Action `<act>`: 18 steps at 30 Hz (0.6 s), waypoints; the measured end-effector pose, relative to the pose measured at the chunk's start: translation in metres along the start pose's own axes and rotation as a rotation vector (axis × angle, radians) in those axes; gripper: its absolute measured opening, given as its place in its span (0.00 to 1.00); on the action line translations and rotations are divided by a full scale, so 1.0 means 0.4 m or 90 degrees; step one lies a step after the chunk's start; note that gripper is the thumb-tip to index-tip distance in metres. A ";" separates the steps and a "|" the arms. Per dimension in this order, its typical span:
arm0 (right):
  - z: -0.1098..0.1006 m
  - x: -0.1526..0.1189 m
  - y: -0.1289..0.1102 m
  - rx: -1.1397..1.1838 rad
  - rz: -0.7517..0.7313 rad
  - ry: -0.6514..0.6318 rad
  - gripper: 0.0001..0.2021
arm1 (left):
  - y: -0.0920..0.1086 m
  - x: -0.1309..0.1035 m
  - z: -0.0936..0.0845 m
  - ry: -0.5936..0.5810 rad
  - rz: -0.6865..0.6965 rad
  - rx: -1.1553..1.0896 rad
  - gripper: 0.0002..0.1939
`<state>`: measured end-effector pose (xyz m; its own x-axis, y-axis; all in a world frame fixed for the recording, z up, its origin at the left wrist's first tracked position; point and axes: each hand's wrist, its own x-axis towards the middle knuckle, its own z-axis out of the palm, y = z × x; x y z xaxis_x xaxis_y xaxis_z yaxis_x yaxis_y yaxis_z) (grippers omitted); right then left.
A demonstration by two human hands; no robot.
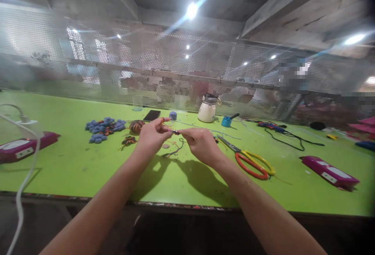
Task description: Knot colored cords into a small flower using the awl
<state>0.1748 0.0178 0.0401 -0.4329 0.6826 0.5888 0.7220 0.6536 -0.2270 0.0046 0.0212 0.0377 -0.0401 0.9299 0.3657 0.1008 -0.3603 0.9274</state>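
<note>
My left hand and my right hand meet above the green table, both pinching a thin needle-like tool with yarn looped at it. A dark yarn strand lies on the table under my hands. A multicoloured yarn ball sits just left of my left hand, beside a pile of blue crocheted flowers. A small dark crocheted piece lies near them.
Scissors with red and yellow handles lie right of my right hand. A white jar, a black phone, a blue yarn ball and a blue cup stand at the back. Magenta boxes sit at both sides. A perforated metal screen closes the back.
</note>
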 end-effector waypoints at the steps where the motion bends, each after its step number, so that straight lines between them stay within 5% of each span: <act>1: 0.004 0.000 0.000 0.022 0.008 0.012 0.16 | 0.000 -0.001 0.001 0.006 0.004 0.000 0.27; 10: 0.048 0.006 -0.011 0.191 0.090 0.107 0.16 | 0.000 -0.008 0.023 0.087 0.040 0.030 0.32; 15: 0.076 0.019 -0.002 0.511 0.311 0.075 0.12 | -0.007 -0.025 0.044 0.098 0.165 0.174 0.23; 18: 0.075 0.020 -0.008 0.712 0.381 0.078 0.14 | -0.009 -0.018 0.040 0.095 0.149 0.123 0.27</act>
<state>0.1527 0.0309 0.0223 -0.1034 0.9696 0.2216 -0.0866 0.2132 -0.9732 0.0205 0.0170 0.0306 -0.1371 0.7975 0.5875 0.3109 -0.5285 0.7900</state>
